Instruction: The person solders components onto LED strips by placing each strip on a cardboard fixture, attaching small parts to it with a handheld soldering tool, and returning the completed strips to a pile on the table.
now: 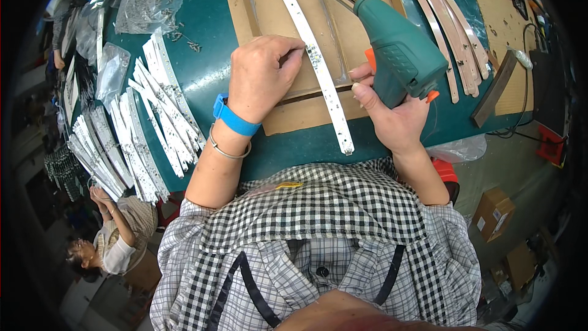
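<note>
My left hand (267,73) is closed, its thumb and finger pinching the edge of a long, narrow white strip (326,89) with dark specks and small parts along it. The strip lies slanted across a shallow cardboard tray (294,110), its near end reaching past the tray's front edge. In my right hand (398,119) is a green glue gun (401,40) with an orange trigger, my fingers wrapped round its handle. The gun's nozzle points to the far side of the tray, right of the strip's far end. Shiny smears streak the tray's bottom.
Bundles of similar white strips (165,110) lie at left, near a clear bag of small metal parts (150,1). Long pinkish strips (450,30) and a dark bar (495,89) are at right, with a black cable (525,95). Another person (119,236) sits at lower left.
</note>
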Action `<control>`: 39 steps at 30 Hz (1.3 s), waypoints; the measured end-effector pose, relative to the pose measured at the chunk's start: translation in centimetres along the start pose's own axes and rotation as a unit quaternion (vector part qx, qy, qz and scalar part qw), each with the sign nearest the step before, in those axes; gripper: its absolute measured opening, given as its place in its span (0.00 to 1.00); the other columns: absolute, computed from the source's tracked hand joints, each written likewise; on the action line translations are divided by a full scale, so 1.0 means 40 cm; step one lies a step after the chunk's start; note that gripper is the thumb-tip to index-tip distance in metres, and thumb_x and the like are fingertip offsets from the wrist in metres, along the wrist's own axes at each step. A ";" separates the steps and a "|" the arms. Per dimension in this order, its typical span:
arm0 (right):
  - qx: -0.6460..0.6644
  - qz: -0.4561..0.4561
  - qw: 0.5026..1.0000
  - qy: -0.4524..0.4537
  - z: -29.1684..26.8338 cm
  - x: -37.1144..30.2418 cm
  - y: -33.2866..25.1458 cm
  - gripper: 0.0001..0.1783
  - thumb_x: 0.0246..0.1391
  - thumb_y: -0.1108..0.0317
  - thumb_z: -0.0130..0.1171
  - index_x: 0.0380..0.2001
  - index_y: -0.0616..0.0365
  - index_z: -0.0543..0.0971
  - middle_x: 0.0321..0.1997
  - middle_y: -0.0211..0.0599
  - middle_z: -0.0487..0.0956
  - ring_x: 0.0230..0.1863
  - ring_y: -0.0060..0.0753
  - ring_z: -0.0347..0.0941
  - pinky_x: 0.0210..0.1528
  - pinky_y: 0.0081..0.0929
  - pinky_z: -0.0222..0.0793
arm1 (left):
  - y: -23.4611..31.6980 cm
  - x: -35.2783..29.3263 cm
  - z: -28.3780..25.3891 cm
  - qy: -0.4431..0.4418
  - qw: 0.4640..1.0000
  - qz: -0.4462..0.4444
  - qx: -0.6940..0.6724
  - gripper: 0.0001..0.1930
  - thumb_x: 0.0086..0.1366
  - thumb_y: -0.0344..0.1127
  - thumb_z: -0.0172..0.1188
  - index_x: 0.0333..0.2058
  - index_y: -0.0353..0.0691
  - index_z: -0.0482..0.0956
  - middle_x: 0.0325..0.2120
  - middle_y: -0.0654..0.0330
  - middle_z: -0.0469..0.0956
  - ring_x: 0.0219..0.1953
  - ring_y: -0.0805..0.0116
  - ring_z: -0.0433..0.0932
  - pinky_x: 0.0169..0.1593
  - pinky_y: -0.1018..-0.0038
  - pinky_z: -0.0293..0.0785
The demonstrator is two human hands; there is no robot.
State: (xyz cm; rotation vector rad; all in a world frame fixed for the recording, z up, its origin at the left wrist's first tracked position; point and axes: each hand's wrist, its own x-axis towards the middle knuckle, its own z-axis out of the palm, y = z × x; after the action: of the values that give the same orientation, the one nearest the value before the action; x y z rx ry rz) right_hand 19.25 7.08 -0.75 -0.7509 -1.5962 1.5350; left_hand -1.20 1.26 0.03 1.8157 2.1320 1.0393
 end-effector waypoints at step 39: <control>0.017 0.167 0.985 -0.044 -0.129 -0.083 -0.106 0.24 0.48 0.81 0.64 0.49 0.66 0.69 0.32 0.38 0.76 0.25 0.21 0.72 0.25 0.18 0.70 | -0.026 -0.012 0.009 0.008 0.998 0.050 0.024 0.05 0.50 0.28 0.67 0.28 0.41 0.85 0.23 0.59 0.82 0.24 0.62 0.79 0.29 0.72 0.75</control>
State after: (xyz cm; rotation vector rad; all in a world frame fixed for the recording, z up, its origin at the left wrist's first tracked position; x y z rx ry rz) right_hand 25.78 6.58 2.82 -0.9835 -1.5595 1.8511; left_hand -1.71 0.94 -0.99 1.9614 2.1105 1.0360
